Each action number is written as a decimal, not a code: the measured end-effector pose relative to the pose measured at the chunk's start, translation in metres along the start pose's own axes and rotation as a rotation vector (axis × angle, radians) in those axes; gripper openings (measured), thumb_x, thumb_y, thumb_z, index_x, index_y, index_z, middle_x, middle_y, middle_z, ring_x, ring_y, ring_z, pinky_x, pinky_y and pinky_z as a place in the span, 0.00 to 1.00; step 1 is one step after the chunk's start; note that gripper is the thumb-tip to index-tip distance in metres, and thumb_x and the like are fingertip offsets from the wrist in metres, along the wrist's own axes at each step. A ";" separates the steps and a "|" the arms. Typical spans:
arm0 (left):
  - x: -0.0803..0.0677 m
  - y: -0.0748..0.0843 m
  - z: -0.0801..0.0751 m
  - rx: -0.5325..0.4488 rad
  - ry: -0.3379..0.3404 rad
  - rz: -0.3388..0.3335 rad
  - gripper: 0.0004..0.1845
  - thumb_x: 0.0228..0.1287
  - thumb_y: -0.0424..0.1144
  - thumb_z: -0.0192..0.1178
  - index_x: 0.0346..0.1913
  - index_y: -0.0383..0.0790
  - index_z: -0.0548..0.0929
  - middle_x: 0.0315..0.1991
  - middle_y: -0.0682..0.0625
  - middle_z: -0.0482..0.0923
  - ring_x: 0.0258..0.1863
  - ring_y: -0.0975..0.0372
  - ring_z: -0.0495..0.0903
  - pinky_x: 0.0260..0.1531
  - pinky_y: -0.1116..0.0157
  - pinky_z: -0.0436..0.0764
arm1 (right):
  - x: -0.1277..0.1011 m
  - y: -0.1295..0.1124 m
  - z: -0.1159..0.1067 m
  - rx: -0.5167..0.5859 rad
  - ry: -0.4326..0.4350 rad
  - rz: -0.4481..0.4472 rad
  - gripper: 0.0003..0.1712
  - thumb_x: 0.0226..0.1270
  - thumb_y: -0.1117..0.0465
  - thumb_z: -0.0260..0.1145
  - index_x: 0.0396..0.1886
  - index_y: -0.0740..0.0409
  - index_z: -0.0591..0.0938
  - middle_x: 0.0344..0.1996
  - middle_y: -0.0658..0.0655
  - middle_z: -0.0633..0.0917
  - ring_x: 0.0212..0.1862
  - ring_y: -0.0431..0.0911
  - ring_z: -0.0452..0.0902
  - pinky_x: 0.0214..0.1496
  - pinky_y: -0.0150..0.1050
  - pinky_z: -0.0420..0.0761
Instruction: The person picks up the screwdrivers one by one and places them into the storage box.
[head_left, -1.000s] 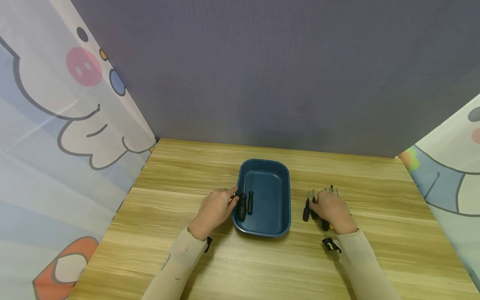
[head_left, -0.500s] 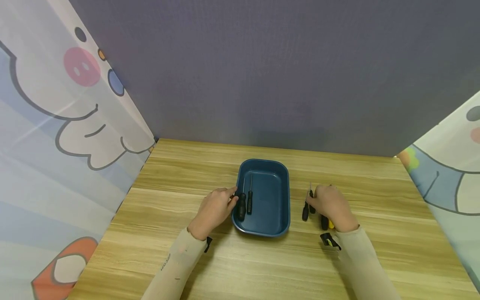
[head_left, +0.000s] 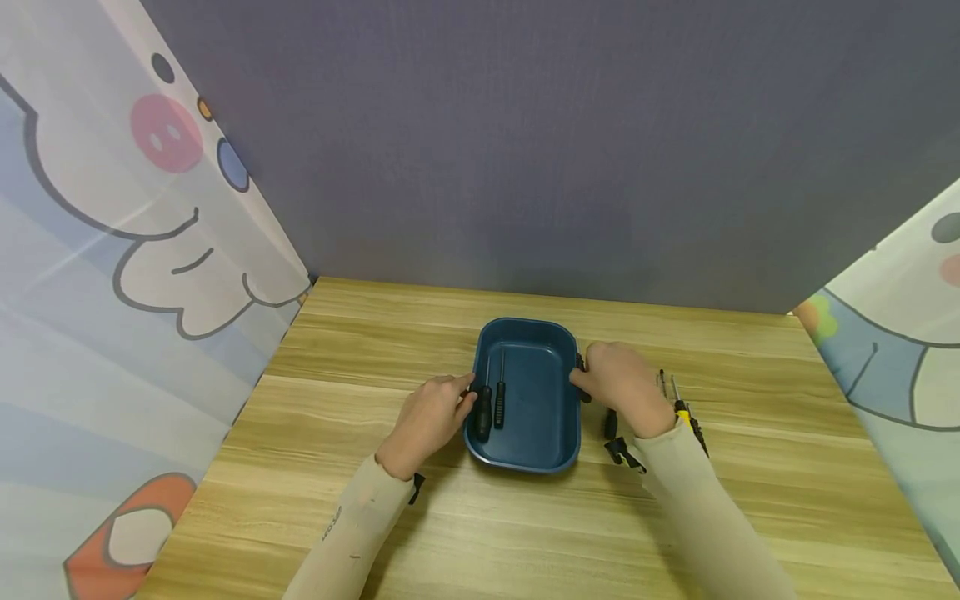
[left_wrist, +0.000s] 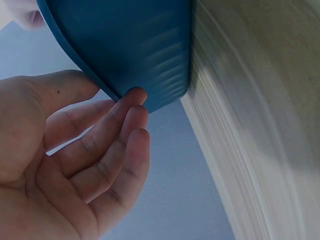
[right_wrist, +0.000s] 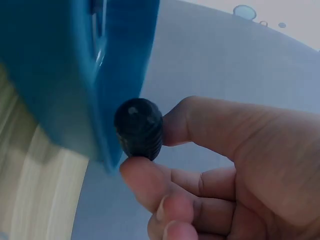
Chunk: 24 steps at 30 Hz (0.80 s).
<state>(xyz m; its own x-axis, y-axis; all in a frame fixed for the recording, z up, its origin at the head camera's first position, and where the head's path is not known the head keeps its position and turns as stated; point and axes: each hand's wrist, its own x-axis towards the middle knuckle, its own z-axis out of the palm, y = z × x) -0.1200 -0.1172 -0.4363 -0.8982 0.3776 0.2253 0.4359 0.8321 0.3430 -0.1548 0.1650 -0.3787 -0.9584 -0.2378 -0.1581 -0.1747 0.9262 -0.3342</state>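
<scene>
Wood-grain laminate forms the table [head_left: 375, 533], which is enclosed at the back by a plain grey-violet wall [head_left: 540, 150] and at both sides by cartoon-printed curtains [head_left: 97, 275]. A dark blue tray [head_left: 558, 417] is set at the middle of the table, its long axis running away from the viewer. Two black-handled screwdrivers [head_left: 491, 404] are laid inside the tray along its left wall, shafts pointing to the far end; the remainder of the tray floor is bare. The left hand [head_left: 429, 421] is rested against the tray's left rim, with fingers nearly straight and relaxed, fingertips [left_wrist: 134, 97] touching the outer wall, nothing being gripped. The right hand [head_left: 618, 385] is held at the tray's right rim, and a black ribbed screwdriver handle [right_wrist: 139, 128] is pinched between thumb and forefinger, just at the rim's edge. Further loose screwdrivers [head_left: 678, 404], one with a yellow handle, are left on the table right of that hand, close to the sleeve. Open tabletop is seen in front of the tray and beyond its far end, while both long rims are occupied by the hands.
</scene>
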 end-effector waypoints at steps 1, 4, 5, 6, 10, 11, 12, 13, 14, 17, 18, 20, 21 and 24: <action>0.000 0.000 0.000 0.000 -0.001 0.001 0.17 0.70 0.38 0.64 0.57 0.34 0.85 0.41 0.43 0.86 0.32 0.57 0.84 0.23 0.66 0.78 | 0.002 -0.004 0.000 -0.008 0.000 -0.008 0.28 0.68 0.58 0.62 0.06 0.50 0.66 0.05 0.45 0.60 0.10 0.40 0.53 0.14 0.33 0.55; 0.000 -0.001 0.000 0.002 -0.003 0.001 0.17 0.70 0.38 0.64 0.57 0.35 0.85 0.39 0.43 0.86 0.30 0.58 0.83 0.21 0.68 0.76 | 0.009 -0.016 0.002 -0.018 -0.003 -0.034 0.29 0.69 0.57 0.62 0.06 0.49 0.65 0.06 0.45 0.58 0.11 0.40 0.53 0.15 0.33 0.56; 0.000 -0.001 0.001 0.001 -0.003 0.001 0.17 0.70 0.38 0.64 0.57 0.35 0.85 0.39 0.43 0.86 0.30 0.59 0.83 0.21 0.68 0.75 | 0.011 -0.020 0.003 -0.017 -0.010 -0.042 0.30 0.69 0.56 0.63 0.07 0.49 0.65 0.06 0.45 0.59 0.11 0.40 0.54 0.15 0.33 0.58; 0.000 -0.001 0.001 0.000 -0.002 0.002 0.17 0.70 0.38 0.64 0.57 0.34 0.84 0.39 0.43 0.86 0.30 0.59 0.83 0.21 0.68 0.75 | 0.014 -0.024 0.003 -0.012 -0.020 -0.041 0.30 0.69 0.56 0.63 0.07 0.49 0.65 0.06 0.45 0.58 0.11 0.40 0.54 0.15 0.34 0.58; 0.000 -0.001 0.001 -0.001 0.000 0.005 0.17 0.70 0.38 0.64 0.57 0.35 0.85 0.39 0.43 0.86 0.30 0.59 0.83 0.22 0.68 0.76 | 0.025 -0.040 0.007 0.011 -0.061 -0.039 0.29 0.69 0.55 0.63 0.07 0.49 0.67 0.06 0.46 0.61 0.11 0.41 0.57 0.16 0.34 0.60; 0.001 -0.001 0.000 -0.001 0.000 0.006 0.17 0.70 0.38 0.64 0.57 0.35 0.85 0.39 0.43 0.86 0.30 0.59 0.83 0.22 0.68 0.76 | 0.028 -0.043 0.008 0.010 -0.069 -0.039 0.28 0.69 0.55 0.63 0.07 0.50 0.68 0.06 0.46 0.63 0.11 0.41 0.58 0.16 0.34 0.61; 0.001 -0.001 0.000 0.001 -0.001 0.007 0.16 0.70 0.38 0.64 0.57 0.35 0.85 0.39 0.44 0.86 0.29 0.60 0.83 0.22 0.68 0.76 | 0.030 -0.047 0.009 0.008 -0.075 -0.045 0.28 0.69 0.55 0.64 0.07 0.51 0.70 0.06 0.47 0.65 0.10 0.41 0.60 0.15 0.35 0.62; 0.001 -0.001 0.000 0.001 -0.001 0.008 0.16 0.70 0.38 0.64 0.57 0.35 0.85 0.39 0.44 0.86 0.28 0.61 0.82 0.21 0.69 0.75 | 0.033 -0.050 0.010 0.010 -0.084 -0.052 0.27 0.69 0.55 0.64 0.08 0.52 0.72 0.06 0.47 0.67 0.11 0.41 0.63 0.15 0.35 0.63; 0.001 -0.001 0.000 0.003 -0.002 0.008 0.17 0.70 0.38 0.64 0.57 0.35 0.85 0.39 0.44 0.86 0.28 0.61 0.82 0.21 0.69 0.75 | 0.035 -0.054 0.013 0.009 -0.092 -0.059 0.26 0.69 0.55 0.64 0.09 0.52 0.75 0.06 0.47 0.70 0.11 0.41 0.65 0.15 0.35 0.65; 0.002 -0.001 -0.001 0.003 -0.007 0.007 0.17 0.70 0.38 0.64 0.57 0.34 0.84 0.39 0.44 0.86 0.26 0.63 0.80 0.20 0.70 0.74 | 0.042 -0.063 0.021 0.010 -0.117 -0.081 0.24 0.70 0.54 0.66 0.12 0.54 0.79 0.08 0.49 0.74 0.12 0.42 0.69 0.15 0.35 0.67; 0.002 -0.001 -0.001 0.003 -0.008 0.006 0.17 0.71 0.38 0.64 0.57 0.34 0.84 0.38 0.44 0.86 0.25 0.63 0.79 0.20 0.70 0.73 | 0.044 -0.066 0.025 0.007 -0.126 -0.092 0.24 0.70 0.54 0.66 0.12 0.55 0.79 0.08 0.49 0.74 0.12 0.42 0.69 0.15 0.35 0.68; 0.002 -0.001 -0.001 0.000 -0.010 0.004 0.17 0.71 0.38 0.64 0.57 0.34 0.84 0.37 0.44 0.85 0.24 0.64 0.78 0.19 0.70 0.72 | 0.047 -0.071 0.032 0.003 -0.139 -0.104 0.24 0.69 0.54 0.68 0.12 0.54 0.77 0.08 0.49 0.72 0.11 0.41 0.67 0.14 0.34 0.66; 0.002 -0.001 -0.001 -0.002 -0.011 0.003 0.17 0.70 0.38 0.64 0.57 0.34 0.84 0.36 0.45 0.85 0.24 0.64 0.77 0.19 0.70 0.72 | 0.049 -0.073 0.036 0.002 -0.146 -0.108 0.25 0.69 0.53 0.68 0.12 0.54 0.76 0.08 0.49 0.70 0.11 0.41 0.65 0.14 0.34 0.65; 0.001 -0.001 0.000 -0.012 -0.011 0.003 0.16 0.70 0.38 0.64 0.57 0.34 0.85 0.34 0.46 0.85 0.22 0.66 0.75 0.18 0.71 0.71 | 0.053 -0.079 0.046 -0.004 -0.178 -0.105 0.25 0.69 0.53 0.69 0.12 0.52 0.74 0.09 0.48 0.68 0.12 0.40 0.64 0.15 0.34 0.64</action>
<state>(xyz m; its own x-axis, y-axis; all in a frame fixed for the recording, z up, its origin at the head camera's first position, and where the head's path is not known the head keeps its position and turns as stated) -0.1212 -0.1176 -0.4363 -0.8974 0.3845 0.2163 0.4391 0.8262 0.3530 -0.1817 0.0653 -0.4038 -0.8799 -0.3808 -0.2843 -0.2730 0.8947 -0.3535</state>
